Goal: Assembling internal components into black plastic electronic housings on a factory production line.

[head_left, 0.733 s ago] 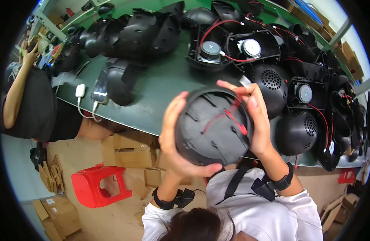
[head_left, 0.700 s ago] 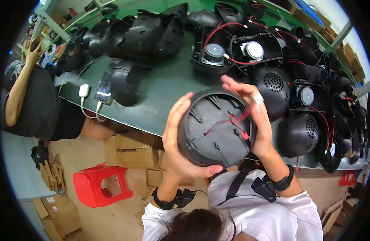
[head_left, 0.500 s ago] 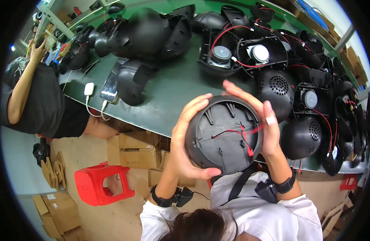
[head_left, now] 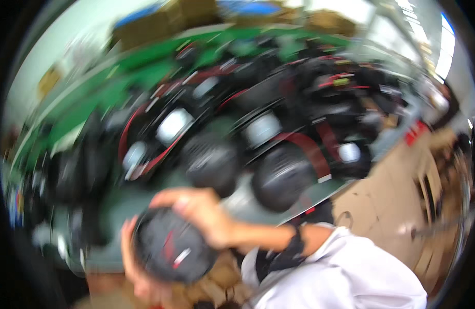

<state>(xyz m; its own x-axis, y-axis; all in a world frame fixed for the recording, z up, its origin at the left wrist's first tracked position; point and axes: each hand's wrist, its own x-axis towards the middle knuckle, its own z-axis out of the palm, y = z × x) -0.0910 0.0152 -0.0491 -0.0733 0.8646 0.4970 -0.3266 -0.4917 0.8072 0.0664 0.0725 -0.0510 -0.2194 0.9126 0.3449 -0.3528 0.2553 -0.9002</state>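
Observation:
Between my two hands is a round black plastic housing [head_left: 160, 238], its hollow side facing up, with a red wire and a pale spot inside it. My left hand [head_left: 138, 273] wraps its left side. My right hand [head_left: 209, 216] curves over the far right rim, the forearm reaching in from the right. Just beyond, black domed shells [head_left: 281, 177] lie on the green bench, a second dome [head_left: 209, 159] beside them. Fast camera motion smears fine detail, including the wire ends.
Black half-shells with pale speakers [head_left: 263, 129] and red wires crowd the bench [head_left: 113, 206]. Cardboard boxes [head_left: 144, 28] stand behind it. Another person [head_left: 443, 103] shows blurred at the far right. Tan floor [head_left: 397, 188] lies right of the bench edge.
The view has swung to the right, bringing the bench's far right end in. The housing and both hands now appear lower left. Both hands still hold it.

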